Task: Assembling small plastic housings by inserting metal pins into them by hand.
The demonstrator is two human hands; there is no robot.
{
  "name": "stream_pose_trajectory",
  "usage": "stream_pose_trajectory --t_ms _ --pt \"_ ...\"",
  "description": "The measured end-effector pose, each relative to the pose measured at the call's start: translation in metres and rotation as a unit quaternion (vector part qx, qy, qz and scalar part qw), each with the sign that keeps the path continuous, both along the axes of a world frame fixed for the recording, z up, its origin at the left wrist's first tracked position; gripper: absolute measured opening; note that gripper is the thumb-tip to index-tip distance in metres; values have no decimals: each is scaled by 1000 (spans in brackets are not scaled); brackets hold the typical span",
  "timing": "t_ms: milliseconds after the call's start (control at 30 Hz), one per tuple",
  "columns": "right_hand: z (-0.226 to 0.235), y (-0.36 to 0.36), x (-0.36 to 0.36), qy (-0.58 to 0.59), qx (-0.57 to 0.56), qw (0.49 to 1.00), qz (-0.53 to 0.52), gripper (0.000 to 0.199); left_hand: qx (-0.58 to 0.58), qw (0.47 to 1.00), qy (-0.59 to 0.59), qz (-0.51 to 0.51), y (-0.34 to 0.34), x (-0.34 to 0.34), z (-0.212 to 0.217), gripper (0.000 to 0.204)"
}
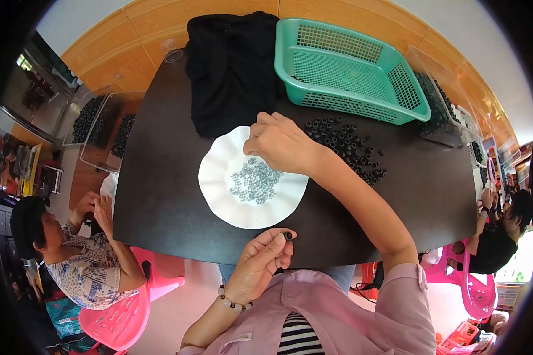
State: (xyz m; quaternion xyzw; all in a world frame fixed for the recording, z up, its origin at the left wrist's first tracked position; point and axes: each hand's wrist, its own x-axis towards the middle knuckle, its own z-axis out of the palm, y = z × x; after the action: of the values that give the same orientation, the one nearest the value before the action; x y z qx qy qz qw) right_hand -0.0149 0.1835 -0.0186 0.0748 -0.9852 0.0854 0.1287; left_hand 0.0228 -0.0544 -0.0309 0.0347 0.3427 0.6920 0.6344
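Note:
Near the table's front edge, my left hand (263, 251) pinches a small black cylindrical piece (288, 235) with a hole in its end between thumb and fingertips. My right hand (280, 141) is held over the far rim of a white wavy-edged plate (216, 195), its fingers curled downward and closed. Whatever lies between those fingertips is hidden. On the plate, a heap of tiny silvery-grey pieces (256, 180) lies in the middle. Many loose black pieces (343, 145), like the one in my left hand, are spread on the table right of my right hand.
A green plastic basket (352, 109) and a folded black cloth (234, 71) occupy the back of the dark table (160, 177). Clear bins of black pieces stand at the right (441, 121) and left (103, 133). One person (89, 248) sits at left, another (503, 231) at right.

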Motion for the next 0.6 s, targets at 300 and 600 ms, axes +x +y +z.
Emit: stream_pose_trajectory --t_ms 300,600 --pt "-6 2 16 61 -15 998 -31 17 -9 1000 -3 -4 5 -1 2 27" --pt "41 -38 104 52 -538 841 29 12 71 987 -141 30 16 0 0 24"
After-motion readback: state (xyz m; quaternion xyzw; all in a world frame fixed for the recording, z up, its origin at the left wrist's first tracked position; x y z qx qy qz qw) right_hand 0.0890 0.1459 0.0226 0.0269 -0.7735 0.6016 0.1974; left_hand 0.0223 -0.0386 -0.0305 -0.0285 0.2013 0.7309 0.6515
